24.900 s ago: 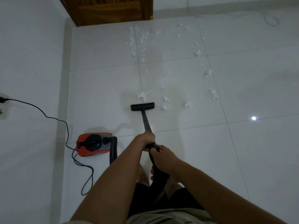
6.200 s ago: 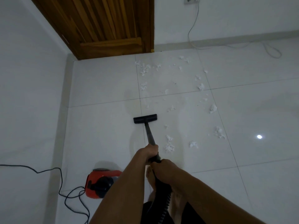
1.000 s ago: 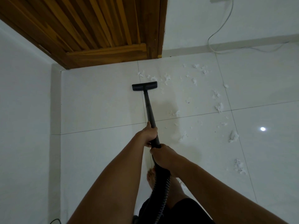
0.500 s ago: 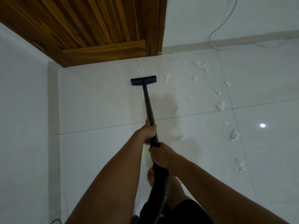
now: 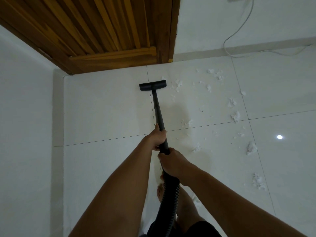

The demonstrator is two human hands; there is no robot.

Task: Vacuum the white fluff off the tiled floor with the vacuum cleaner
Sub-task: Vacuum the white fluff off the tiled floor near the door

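The black vacuum wand (image 5: 158, 113) runs from my hands out to its flat nozzle (image 5: 152, 85), which lies on the white tiled floor (image 5: 106, 108) a short way in front of the door. My left hand (image 5: 158, 138) grips the wand higher up; my right hand (image 5: 172, 162) grips it just below, where the ribbed hose (image 5: 168, 202) begins. White fluff (image 5: 236, 116) is scattered over the tiles to the right of the nozzle, with small tufts (image 5: 178, 84) right beside its right end. The vacuum's body is out of view.
A wooden door (image 5: 102, 31) closes the far side. A white wall (image 5: 25, 134) runs along the left. A thin white cable (image 5: 239, 31) hangs down the far wall and trails along the floor at the right. My bare foot (image 5: 160, 192) stands under the hose.
The nozzle has stayed near the door, shifting only slightly. The small tufts in front of it have mostly gone. Both hands keep their grip on the wand.
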